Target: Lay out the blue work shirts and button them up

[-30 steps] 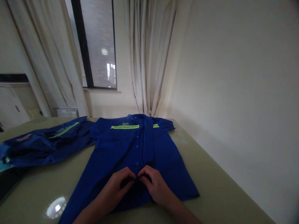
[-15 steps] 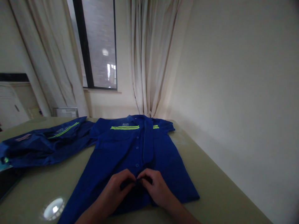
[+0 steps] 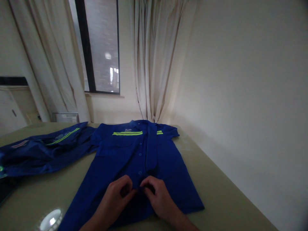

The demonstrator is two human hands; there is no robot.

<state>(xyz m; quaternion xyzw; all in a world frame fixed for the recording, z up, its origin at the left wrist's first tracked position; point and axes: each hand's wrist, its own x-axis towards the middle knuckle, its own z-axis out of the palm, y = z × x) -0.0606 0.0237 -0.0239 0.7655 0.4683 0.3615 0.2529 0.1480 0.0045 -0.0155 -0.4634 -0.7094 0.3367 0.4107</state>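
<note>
At left on the table [image 3: 216, 192], a crumpled blue garment [image 3: 48, 154] meets the shirt's [image 3: 108, 160] left sleeve. The shirt lies front up, mid-table. At its near front edge, the left hand [image 3: 116, 195] touches the cloth, its grip unclear; the right hand [image 3: 158, 195] pinches it.

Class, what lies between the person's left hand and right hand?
In the head view, the blue shirt's lower front lies between the left hand and right hand.
</note>
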